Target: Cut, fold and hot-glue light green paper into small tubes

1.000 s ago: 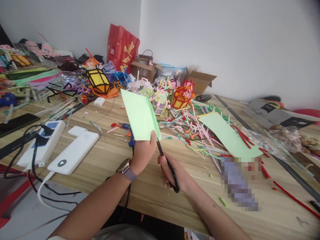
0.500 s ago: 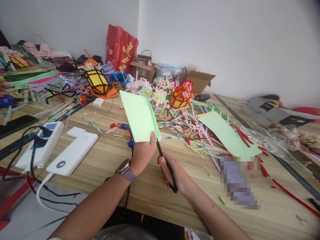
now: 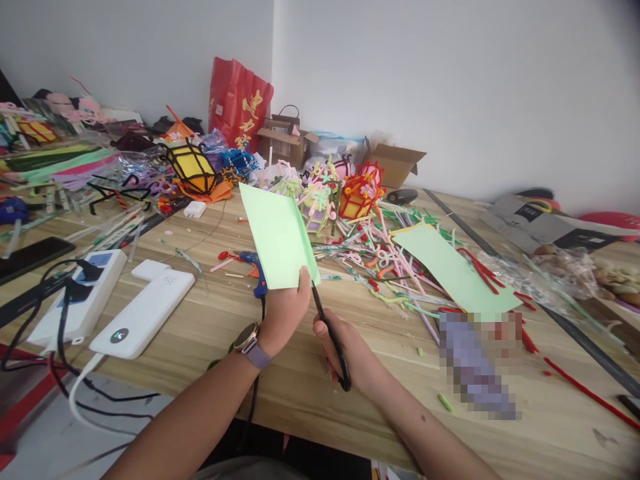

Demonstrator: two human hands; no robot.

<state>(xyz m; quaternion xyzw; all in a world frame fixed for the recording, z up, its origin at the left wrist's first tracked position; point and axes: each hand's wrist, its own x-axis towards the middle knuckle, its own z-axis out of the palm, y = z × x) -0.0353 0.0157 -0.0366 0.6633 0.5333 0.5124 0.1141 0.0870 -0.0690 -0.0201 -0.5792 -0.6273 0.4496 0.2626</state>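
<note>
My left hand is closed on the lower edge of a light green sheet of paper, thumb on its near face. The sheet stands tilted above the table, with a folded strip along its right side. In my right hand are black-handled scissors, pointing up and left. Their blade tips meet the sheet's lower right corner by my left thumb; whether they are in the paper I cannot tell. A second green sheet lies to the right, over a yellow-edged one.
A blue glue gun lies behind my left hand. At left are a white power bank, a power strip and cables. Pipe-cleaner lanterns, loose pipe cleaners and a red bag fill the back. A pixelated patch covers something at right.
The view has shifted slightly. My left hand still holds the green sheet in nearly the same pose. The scissors in my right hand have turned a little, with their handles looking narrower.
</note>
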